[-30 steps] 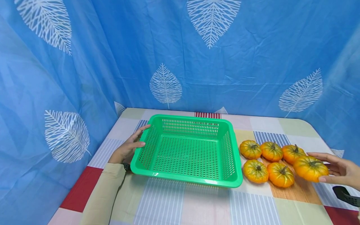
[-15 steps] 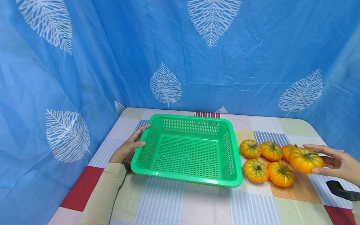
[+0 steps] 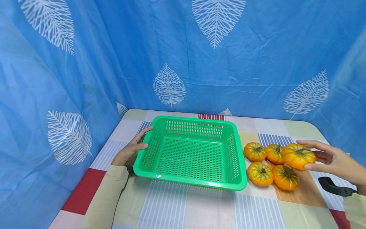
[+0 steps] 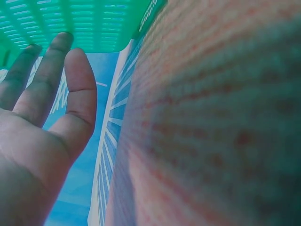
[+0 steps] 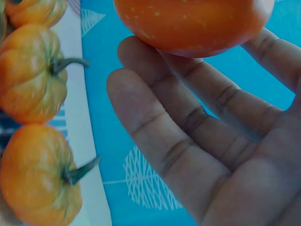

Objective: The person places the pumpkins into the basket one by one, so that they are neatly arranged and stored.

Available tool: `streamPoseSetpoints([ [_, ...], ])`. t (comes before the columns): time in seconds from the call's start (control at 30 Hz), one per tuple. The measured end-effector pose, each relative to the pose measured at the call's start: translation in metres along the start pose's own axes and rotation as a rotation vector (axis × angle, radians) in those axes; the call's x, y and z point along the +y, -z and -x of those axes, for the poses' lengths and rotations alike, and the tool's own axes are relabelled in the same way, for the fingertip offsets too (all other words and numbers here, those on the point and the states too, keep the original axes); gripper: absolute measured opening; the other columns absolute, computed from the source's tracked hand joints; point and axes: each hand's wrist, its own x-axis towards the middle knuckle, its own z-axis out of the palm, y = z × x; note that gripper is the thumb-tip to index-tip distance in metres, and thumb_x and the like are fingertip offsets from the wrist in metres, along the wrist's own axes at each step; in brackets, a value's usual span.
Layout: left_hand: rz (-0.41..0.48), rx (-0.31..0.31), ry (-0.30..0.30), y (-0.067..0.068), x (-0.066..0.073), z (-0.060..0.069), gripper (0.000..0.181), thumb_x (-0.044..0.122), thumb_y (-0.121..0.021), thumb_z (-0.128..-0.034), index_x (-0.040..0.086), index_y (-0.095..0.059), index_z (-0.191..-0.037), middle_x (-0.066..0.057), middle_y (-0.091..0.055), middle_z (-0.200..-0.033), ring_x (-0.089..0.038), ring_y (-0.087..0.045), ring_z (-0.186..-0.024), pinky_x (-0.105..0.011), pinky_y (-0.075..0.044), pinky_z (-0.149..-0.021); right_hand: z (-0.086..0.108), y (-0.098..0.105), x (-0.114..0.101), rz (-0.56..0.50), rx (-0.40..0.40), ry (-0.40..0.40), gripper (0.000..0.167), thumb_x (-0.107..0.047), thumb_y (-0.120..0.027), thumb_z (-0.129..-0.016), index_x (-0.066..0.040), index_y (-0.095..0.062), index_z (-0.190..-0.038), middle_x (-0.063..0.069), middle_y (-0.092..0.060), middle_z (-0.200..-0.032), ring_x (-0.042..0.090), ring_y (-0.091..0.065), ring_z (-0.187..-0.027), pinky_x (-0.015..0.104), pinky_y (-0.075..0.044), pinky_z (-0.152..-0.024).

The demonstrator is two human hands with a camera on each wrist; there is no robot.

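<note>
Over checked cloth (image 3: 210, 210), probably just starting: gripping one pumpkin (image 3: 298, 156) mid-right in right hand (image 3: 333, 162), touching unfilled basket (image 3: 188, 180) with loose-fingered left hand (image 3: 131, 150), leaving other pumpkins (image 3: 260, 174) out.

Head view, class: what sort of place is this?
Probably a makeshift tabletop setup, perhaps screened off for filming: a blue leaf-print curtain hangs behind a patchwork tablecloth, where several pumpkins lie beside a green basket.

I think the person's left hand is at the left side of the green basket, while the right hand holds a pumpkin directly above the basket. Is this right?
Not quite: the head view shows the right hand holding the pumpkin to the right of the green basket, by the other pumpkins. The rest stands.
</note>
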Motion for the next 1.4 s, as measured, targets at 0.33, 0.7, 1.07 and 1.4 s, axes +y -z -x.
streamPoseSetpoints([
  [0.33,0.012,-0.007,-0.009,-0.001,0.002,0.002,0.066,0.024,-0.065,-0.1072,0.034,-0.036,-0.166,0.001,-0.048,-0.146,-0.012,-0.058,-0.123,-0.028,-0.058,-0.097,-0.017,-0.007,-0.011,-0.035,-0.043,0.03,0.084,0.019,-0.074,-0.089,-0.029,-0.056,-0.156,-0.034,-0.048,-0.145,-0.011,-0.061,-0.11,0.011,-0.057,-0.078],
  [0.7,0.006,0.007,0.002,-0.001,-0.001,0.001,0.064,0.024,-0.064,-0.1065,0.036,-0.037,-0.164,0.0,-0.046,-0.145,-0.012,-0.056,-0.121,-0.026,-0.057,-0.096,-0.035,-0.013,-0.022,-0.091,-0.11,0.041,0.081,0.019,-0.071,-0.092,-0.026,-0.055,-0.158,-0.028,-0.054,-0.143,-0.004,-0.066,-0.111,0.018,-0.061,-0.079],
  [1.07,0.008,0.023,0.038,-0.002,0.002,0.002,0.069,0.03,-0.067,-0.1055,0.032,-0.034,-0.166,-0.001,-0.045,-0.144,-0.014,-0.057,-0.12,-0.029,-0.059,-0.095,-0.051,-0.021,-0.034,-0.112,-0.151,0.109,0.078,0.019,-0.071,-0.092,-0.014,-0.052,-0.16,-0.026,-0.056,-0.144,0.0,-0.068,-0.111,0.021,-0.063,-0.08],
  [1.4,0.007,0.027,0.045,0.0,0.002,0.001,0.07,0.029,-0.067,-0.1055,0.03,-0.033,-0.167,0.0,-0.046,-0.145,-0.013,-0.056,-0.122,-0.028,-0.058,-0.096,-0.064,-0.028,-0.046,-0.103,-0.166,0.161,0.074,0.016,-0.072,-0.091,-0.006,-0.052,-0.159,-0.026,-0.057,-0.147,-0.004,-0.063,-0.119,0.014,-0.057,-0.09],
])
